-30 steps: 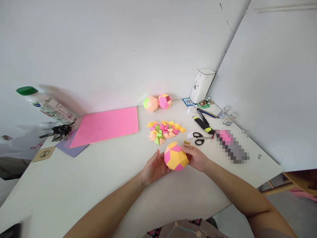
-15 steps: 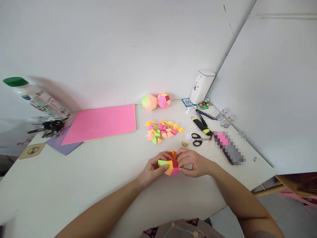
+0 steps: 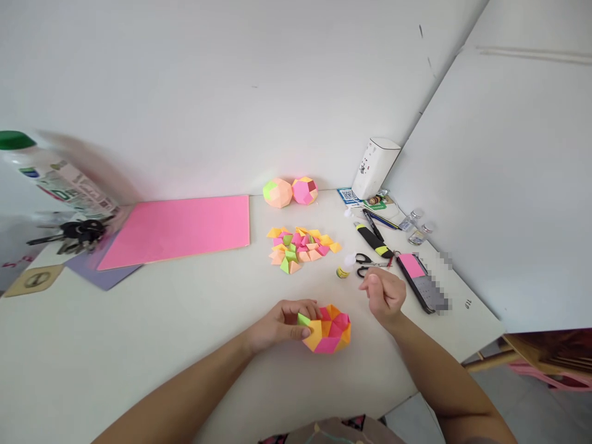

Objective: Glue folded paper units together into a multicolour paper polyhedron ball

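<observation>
My left hand (image 3: 287, 324) pinches the left rim of a half-built paper ball (image 3: 329, 342), its thumb outside and its fingers at the inner side. The ball is an open bowl of folded pink, orange, yellow and green pieces. To its right, my right hand (image 3: 385, 296) is raised off it with fingers curled in; nothing shows in them. Just beyond that hand lie black-handled scissors (image 3: 363, 259), partly covered by it, and a small glue bottle (image 3: 343, 272). Behind the bowl is a pile of folded paper pieces (image 3: 303, 248).
Two finished paper balls (image 3: 278, 193) rest against the wall. A pink paper sheet (image 3: 180, 231), keys (image 3: 83, 231) and a green-capped bottle (image 3: 60, 179) are on the left. To the right are a utility knife (image 3: 371, 238), a phone (image 3: 423, 283), glass vials (image 3: 420, 234) and a white box (image 3: 375, 166).
My right hand has let go of the paper bowl and moved up and right, fingers curling. My left hand still holds the bowl, which now sits a little lower in view.
</observation>
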Demonstrator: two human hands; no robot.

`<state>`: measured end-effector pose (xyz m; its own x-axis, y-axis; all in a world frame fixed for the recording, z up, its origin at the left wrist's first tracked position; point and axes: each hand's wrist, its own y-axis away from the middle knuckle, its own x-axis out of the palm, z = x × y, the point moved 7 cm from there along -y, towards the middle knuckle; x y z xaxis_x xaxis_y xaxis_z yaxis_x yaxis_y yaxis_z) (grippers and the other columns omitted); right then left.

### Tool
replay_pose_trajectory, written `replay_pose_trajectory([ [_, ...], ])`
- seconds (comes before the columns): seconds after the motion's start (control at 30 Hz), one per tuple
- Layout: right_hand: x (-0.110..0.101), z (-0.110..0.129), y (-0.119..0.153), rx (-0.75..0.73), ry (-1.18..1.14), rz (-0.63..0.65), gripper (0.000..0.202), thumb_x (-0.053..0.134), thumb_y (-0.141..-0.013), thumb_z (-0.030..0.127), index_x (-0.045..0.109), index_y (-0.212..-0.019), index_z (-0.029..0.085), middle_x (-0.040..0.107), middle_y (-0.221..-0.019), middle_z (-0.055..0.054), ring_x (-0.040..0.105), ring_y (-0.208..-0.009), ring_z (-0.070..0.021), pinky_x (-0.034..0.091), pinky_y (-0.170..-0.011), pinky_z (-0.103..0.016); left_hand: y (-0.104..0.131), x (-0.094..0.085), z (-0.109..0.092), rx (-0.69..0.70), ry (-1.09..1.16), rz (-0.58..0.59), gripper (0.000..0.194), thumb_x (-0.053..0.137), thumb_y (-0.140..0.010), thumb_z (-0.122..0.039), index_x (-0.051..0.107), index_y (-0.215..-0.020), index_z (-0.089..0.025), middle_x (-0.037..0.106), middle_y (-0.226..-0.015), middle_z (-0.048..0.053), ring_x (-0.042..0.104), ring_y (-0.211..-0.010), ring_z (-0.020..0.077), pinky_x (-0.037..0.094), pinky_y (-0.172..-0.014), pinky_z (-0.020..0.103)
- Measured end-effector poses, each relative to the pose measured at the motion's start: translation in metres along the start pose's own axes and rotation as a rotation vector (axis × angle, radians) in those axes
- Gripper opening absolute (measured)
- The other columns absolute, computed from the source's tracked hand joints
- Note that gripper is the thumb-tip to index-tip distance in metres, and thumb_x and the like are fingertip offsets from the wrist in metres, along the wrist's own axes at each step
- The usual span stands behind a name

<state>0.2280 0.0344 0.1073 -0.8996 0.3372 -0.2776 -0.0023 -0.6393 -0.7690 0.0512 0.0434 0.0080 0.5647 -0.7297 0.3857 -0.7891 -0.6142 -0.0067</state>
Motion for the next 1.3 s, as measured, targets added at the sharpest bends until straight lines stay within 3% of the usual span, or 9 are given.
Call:
replay_pose_trajectory([
  [0.1, -0.010, -0.026, 0.002, 0.189, 0.099, -0.094, 0.020, 0.043, -0.086, 0.013, 0.057, -0.073, 0.020, 0.049, -0.062, 0.000, 0.048, -0.055, -0.0129, 0.039, -0.053, -0.027, 0.001, -0.006, 0.004, -0.036, 0.069, -0.060, 0.015, 0.074, -0.070, -0.030, 0.067, -0.073, -0.017, 0.062, -0.089, 0.006, 0.053, -0.102, 0.0241, 0.036, -0.094, 0.038],
  [0.17, -0.006, -0.047, 0.005, 0.318, 0.058, -0.056, 0.013, 0.046, -0.081, 0.014, 0.053, -0.089, 0.022, 0.056, -0.086, -0.004, 0.057, -0.078, -0.0163, 0.048, -0.068, -0.030, 0.001, -0.009, 0.007, -0.045, 0.141, -0.100, 0.014, 0.074, -0.071, -0.029, 0.067, -0.074, -0.017, 0.062, -0.089, 0.005, 0.055, -0.097, 0.0225, 0.039, -0.089, 0.036],
  [0.23, 0.008, -0.065, 0.010, 0.396, 0.001, 0.114, 0.036, 0.049, -0.073, 0.012, 0.044, -0.107, 0.024, 0.053, -0.113, -0.007, 0.054, -0.106, -0.0201, 0.046, -0.089, -0.037, 0.001, -0.012, 0.010, -0.053, 0.217, -0.136, 0.014, 0.073, -0.071, -0.029, 0.067, -0.073, -0.017, 0.062, -0.089, 0.004, 0.056, -0.090, 0.0201, 0.042, -0.082, 0.033],
  [0.3, 0.025, -0.081, 0.021, 0.512, -0.002, 0.301, 0.051, 0.050, -0.069, 0.012, 0.035, -0.116, 0.024, 0.049, -0.123, -0.009, 0.050, -0.116, -0.0206, 0.041, -0.097, -0.040, 0.000, -0.014, 0.013, -0.063, 0.275, -0.162, 0.014, 0.074, -0.071, -0.029, 0.067, -0.073, -0.017, 0.062, -0.088, 0.004, 0.057, -0.084, 0.0183, 0.043, -0.076, 0.031],
  [0.43, 0.040, -0.097, 0.037, 0.641, 0.061, 0.426, 0.057, 0.055, -0.070, 0.013, 0.033, -0.121, 0.022, 0.056, -0.116, -0.010, 0.053, -0.111, -0.0224, 0.042, -0.095, -0.042, 0.000, -0.013, 0.013, -0.073, 0.308, -0.166, 0.014, 0.074, -0.071, -0.028, 0.067, -0.072, -0.016, 0.063, -0.085, 0.004, 0.057, -0.081, 0.0177, 0.043, -0.072, 0.029],
  [0.73, 0.040, -0.106, 0.038, 0.652, 0.065, 0.409, 0.045, 0.060, -0.073, 0.020, 0.041, -0.113, 0.020, 0.059, -0.114, -0.011, 0.055, -0.109, -0.0237, 0.041, -0.097, -0.046, -0.001, -0.014, 0.011, -0.099, 0.324, -0.197, 0.017, 0.077, -0.065, -0.027, 0.066, -0.068, -0.015, 0.065, -0.082, 0.004, 0.058, -0.076, 0.0169, 0.043, -0.069, 0.029],
  [0.9, 0.030, -0.087, 0.025, 0.640, -0.005, 0.372, 0.049, 0.062, -0.079, 0.032, 0.033, -0.117, 0.021, 0.059, -0.109, -0.010, 0.060, -0.093, -0.0190, 0.049, -0.083, -0.039, 0.000, -0.012, 0.009, -0.113, 0.343, -0.179, 0.018, 0.078, -0.065, -0.027, 0.065, -0.070, -0.015, 0.068, -0.083, 0.004, 0.060, -0.077, 0.0170, 0.044, -0.070, 0.030],
  [1.17, 0.009, -0.019, -0.012, 0.471, -0.332, 0.287, 0.037, 0.071, -0.073, 0.046, 0.058, -0.099, 0.023, 0.052, -0.083, -0.002, 0.052, -0.060, -0.0131, 0.044, -0.048, -0.026, 0.002, -0.015, 0.014, -0.140, 0.331, -0.138, 0.019, 0.078, -0.065, -0.026, 0.069, -0.079, -0.017, 0.070, -0.088, 0.005, 0.063, -0.081, 0.0185, 0.047, -0.075, 0.032],
  [1.3, 0.020, 0.015, -0.026, 0.383, -0.326, 0.309, 0.029, 0.065, -0.078, 0.047, 0.060, -0.091, 0.022, 0.052, -0.078, -0.004, 0.052, -0.067, -0.0172, 0.044, -0.051, -0.029, 0.001, -0.013, 0.014, -0.127, 0.323, -0.098, 0.018, 0.076, -0.068, -0.028, 0.069, -0.078, -0.015, 0.068, -0.085, 0.005, 0.061, -0.075, 0.0170, 0.046, -0.069, 0.029],
])
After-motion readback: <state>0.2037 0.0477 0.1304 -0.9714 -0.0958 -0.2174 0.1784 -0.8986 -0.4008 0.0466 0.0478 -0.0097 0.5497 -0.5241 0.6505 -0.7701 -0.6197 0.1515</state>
